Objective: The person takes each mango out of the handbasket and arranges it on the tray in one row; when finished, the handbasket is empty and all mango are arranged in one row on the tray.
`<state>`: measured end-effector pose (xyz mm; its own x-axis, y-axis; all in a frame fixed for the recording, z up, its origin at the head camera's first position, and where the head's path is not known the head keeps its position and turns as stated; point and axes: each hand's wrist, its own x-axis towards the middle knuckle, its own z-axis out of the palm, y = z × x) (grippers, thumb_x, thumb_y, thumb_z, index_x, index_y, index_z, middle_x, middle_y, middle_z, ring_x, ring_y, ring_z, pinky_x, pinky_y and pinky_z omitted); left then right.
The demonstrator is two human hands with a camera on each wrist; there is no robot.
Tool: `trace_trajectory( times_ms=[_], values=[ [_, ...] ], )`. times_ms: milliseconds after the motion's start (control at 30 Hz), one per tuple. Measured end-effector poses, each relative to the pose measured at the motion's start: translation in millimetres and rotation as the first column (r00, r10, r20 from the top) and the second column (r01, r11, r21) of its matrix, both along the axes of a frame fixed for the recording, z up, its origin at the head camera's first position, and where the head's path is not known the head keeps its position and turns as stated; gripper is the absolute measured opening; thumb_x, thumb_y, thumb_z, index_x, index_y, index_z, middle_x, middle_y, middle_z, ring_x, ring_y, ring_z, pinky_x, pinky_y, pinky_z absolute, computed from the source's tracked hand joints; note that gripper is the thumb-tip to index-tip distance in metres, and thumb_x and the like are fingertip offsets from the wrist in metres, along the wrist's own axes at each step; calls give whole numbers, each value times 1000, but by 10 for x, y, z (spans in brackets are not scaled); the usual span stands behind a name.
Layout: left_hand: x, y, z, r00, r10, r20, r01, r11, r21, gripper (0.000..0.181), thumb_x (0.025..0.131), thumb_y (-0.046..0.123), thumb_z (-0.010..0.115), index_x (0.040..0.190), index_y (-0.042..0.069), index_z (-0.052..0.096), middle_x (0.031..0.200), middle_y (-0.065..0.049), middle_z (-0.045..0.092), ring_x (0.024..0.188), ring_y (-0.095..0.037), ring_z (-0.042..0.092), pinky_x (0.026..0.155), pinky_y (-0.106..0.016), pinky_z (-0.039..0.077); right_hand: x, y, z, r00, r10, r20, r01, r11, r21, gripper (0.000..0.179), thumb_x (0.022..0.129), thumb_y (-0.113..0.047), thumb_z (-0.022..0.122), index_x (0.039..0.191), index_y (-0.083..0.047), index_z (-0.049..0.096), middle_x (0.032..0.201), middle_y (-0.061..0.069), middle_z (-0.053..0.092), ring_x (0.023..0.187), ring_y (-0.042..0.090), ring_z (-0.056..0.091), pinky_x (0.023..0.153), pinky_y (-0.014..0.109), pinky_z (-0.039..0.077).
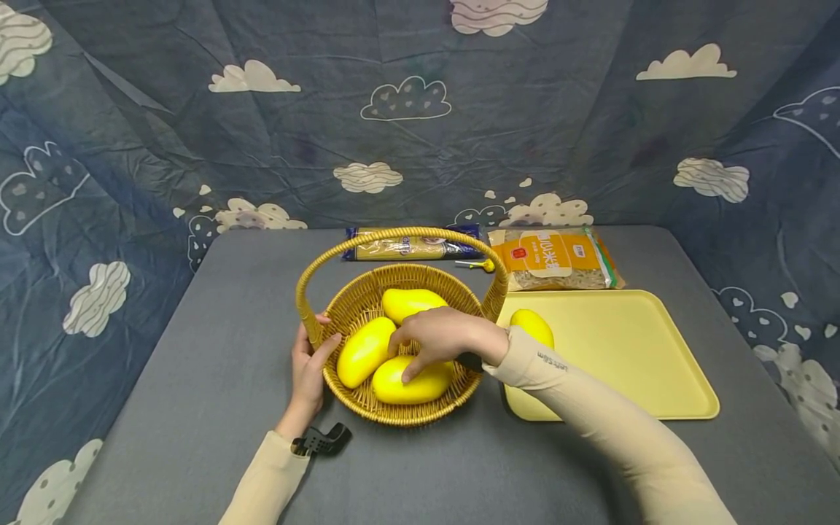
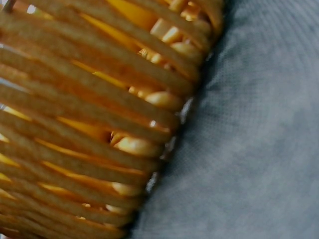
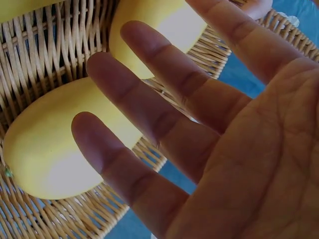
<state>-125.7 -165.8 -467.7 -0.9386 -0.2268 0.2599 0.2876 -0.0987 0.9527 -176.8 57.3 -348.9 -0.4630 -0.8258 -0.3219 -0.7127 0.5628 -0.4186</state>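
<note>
A round wicker basket [image 1: 400, 421] with a tall arched handle stands in the middle of the table. Three yellow mangoes lie in it: one at the back [image 1: 410, 300], one at the left [image 1: 364, 353] and one at the front [image 1: 412, 386]. My left hand [image 1: 310, 373] grips the basket's left side by the handle's foot, thumb over the rim. The left wrist view shows only the woven wall [image 2: 99, 99] and tabletop. Over the mangoes reaches my right hand [image 1: 438, 334], its fingers spread and nearly straight in the right wrist view, with nothing in the palm.
On the right lies a yellow tray [image 1: 630, 357], another mango [image 1: 533, 325] at its left side, partly behind the right sleeve. Behind are a blue-ended pasta packet [image 1: 394, 249], a small yellow-handled tool [image 1: 487, 265] and an orange grain bag [image 1: 554, 259].
</note>
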Motion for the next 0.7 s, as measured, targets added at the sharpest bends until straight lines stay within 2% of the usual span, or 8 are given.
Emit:
trace_trajectory(
  times_ms=[333,533,700],
  values=[
    [-1,5,-5,1000,-4,-16,4,1000,-2,32,90,-3,57,120,-7,46,123,-22,47,110,-24,44,88,-26,36,-43,-59,-89,999,8,36,-10,999,52,48,76,-35,80,118,-19,65,103,-3,61,85,11,50,77,30,41],
    [0,-1,-20,1000,-4,-12,4,1000,13,31,90,-3,57,119,-7,46,123,-21,48,110,-24,45,88,-26,36,-59,-66,-126,997,-11,81,5,998,70,50,77,-35,79,121,-19,62,109,-2,60,91,13,53,83,30,41],
    [4,-5,-17,1000,-5,-9,5,1000,10,31,90,-1,58,119,-6,47,123,-20,48,110,-23,45,89,-26,36,-66,-56,-163,985,-20,171,9,998,67,53,80,-34,76,127,-18,58,123,0,57,107,14,51,93,29,37]
  ],
)
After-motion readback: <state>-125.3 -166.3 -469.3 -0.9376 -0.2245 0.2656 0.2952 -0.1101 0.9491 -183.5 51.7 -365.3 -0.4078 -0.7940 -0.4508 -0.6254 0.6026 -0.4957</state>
